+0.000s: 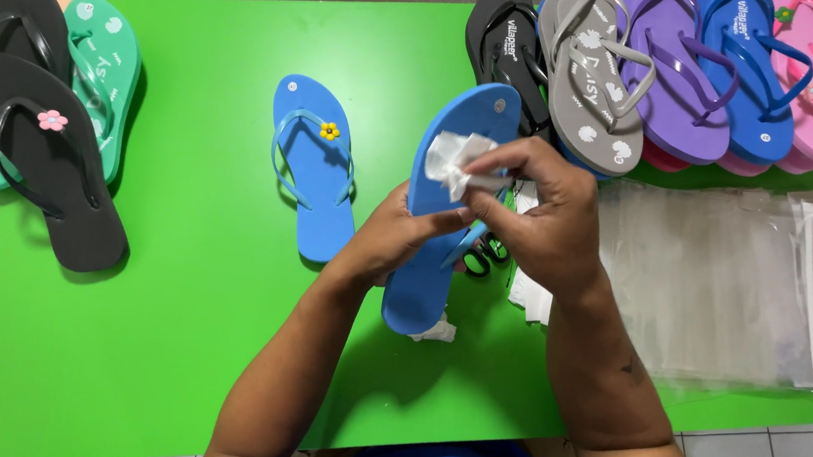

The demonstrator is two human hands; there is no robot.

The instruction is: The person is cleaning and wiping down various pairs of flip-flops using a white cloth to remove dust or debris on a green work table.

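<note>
The blue sandal (448,206) is held tilted above the green table (192,323), sole side up — plain, smooth, a small round plug near its top end. The left hand (397,234) grips it from beneath, fingers closed round its edge. The right hand (536,213) pinches a crumpled white tissue (454,162) against the sole. Its mate (314,163), with a yellow flower, lies flat just to the left. Behind the hands — partly hidden — are scissors (476,257); clear bags (710,282) lie to the right, a row of coloured sandals (665,68) beyond.
</note>
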